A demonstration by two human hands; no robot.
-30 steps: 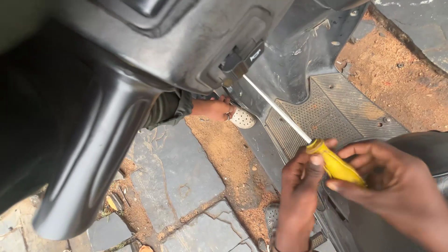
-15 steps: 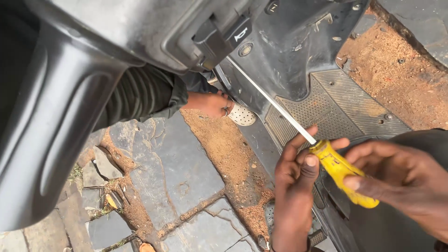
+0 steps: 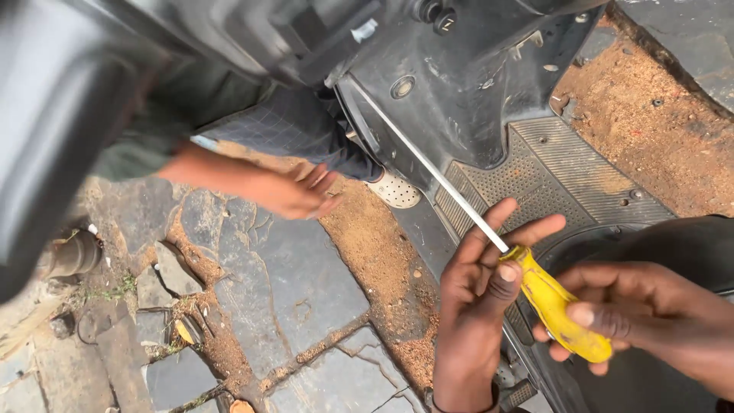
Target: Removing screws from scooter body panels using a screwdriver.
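I have the yellow-handled screwdriver (image 3: 562, 310) in both hands. My right hand (image 3: 650, 321) wraps the handle with its fingers pressed together round it, and my left hand (image 3: 478, 306) pinches the long steel shaft (image 3: 428, 164) just above the handle, thumb against it, the other fingers spread. The shaft runs toward eleven o'clock, its tip up at the scooter's black front panel (image 3: 466, 92), near a round fastener (image 3: 403, 86); I cannot tell whether the tip is seated. I judge the work only starting: the panel is fully in place. At nine o'clock another person's hand (image 3: 294, 195) hangs open over the stone paving (image 3: 306, 275).
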